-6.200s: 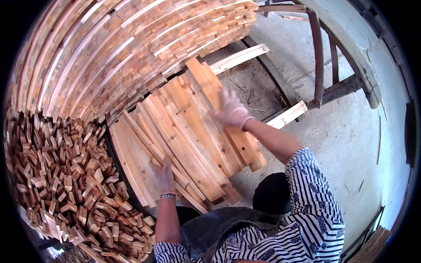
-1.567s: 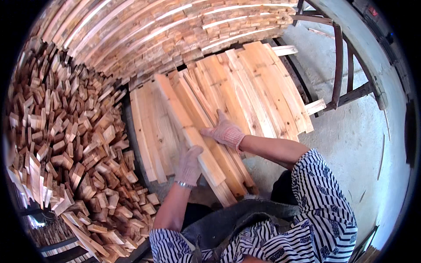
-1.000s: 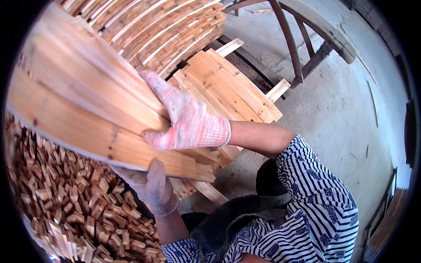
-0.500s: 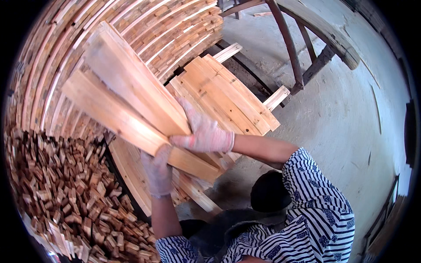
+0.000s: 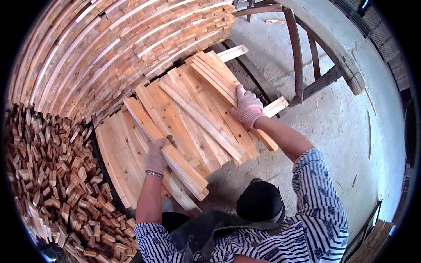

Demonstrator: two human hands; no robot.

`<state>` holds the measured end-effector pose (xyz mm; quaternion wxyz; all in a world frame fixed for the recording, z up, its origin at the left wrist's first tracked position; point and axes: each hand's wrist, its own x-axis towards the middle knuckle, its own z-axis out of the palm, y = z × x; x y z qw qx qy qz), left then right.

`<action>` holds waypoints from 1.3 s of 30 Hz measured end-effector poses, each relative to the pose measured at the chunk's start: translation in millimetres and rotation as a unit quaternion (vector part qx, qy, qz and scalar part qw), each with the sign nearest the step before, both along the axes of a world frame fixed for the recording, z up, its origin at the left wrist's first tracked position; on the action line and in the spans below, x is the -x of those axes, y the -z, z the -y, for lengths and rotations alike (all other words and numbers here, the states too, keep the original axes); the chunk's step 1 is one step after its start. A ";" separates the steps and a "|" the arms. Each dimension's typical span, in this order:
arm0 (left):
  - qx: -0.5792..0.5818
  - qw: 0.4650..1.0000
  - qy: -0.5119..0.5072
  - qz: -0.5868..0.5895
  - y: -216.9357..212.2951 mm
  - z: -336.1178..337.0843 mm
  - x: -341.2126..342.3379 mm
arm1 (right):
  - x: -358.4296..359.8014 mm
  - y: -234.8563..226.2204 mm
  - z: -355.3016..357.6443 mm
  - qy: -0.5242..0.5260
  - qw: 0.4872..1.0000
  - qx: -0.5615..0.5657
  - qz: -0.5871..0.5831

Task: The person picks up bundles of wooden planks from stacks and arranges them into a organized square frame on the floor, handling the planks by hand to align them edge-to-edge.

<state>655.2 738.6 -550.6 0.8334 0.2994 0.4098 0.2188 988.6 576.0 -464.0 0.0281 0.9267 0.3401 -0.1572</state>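
Both my hands wear knit work gloves. My left hand [image 5: 156, 156] grips the near end of a long pale wooden board [image 5: 164, 147] that lies slanted on a loose layer of boards [image 5: 199, 118]. My right hand [image 5: 247, 107] presses down on a small bundle of boards [image 5: 221, 85] at the right side of that layer, fingers curled over their edge. The boards fan out side by side, their ends pointing toward me.
A tall neat stack of planks [image 5: 109, 48] fills the upper left. A heap of short wood offcuts [image 5: 48, 175] lies at the left. A dark metal frame [image 5: 302, 65] stands on the concrete floor [image 5: 351, 144] at the right. One cross batten [image 5: 276, 106] sticks out beside my right hand.
The boards I held raised in front of me half a second ago now lie spread on the layer. Both hands have come down onto them, farther apart.
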 end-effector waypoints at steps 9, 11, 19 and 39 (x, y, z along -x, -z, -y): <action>0.037 0.996 -0.076 -0.015 23.6 3.6 18.9 | -103.4 7.9 18.0 0.109 0.802 -0.289 -0.511; 0.033 0.996 -0.082 0.008 18.1 5.0 13.6 | -117.0 15.7 7.5 0.097 0.787 -0.267 -0.549; -0.002 0.998 -0.062 0.003 22.7 6.5 15.6 | -93.9 56.4 -14.6 -0.015 0.949 -0.187 -0.255; -0.029 0.996 -0.086 0.023 11.4 2.1 6.2 | -118.4 45.4 -2.1 0.015 0.981 -0.158 -0.108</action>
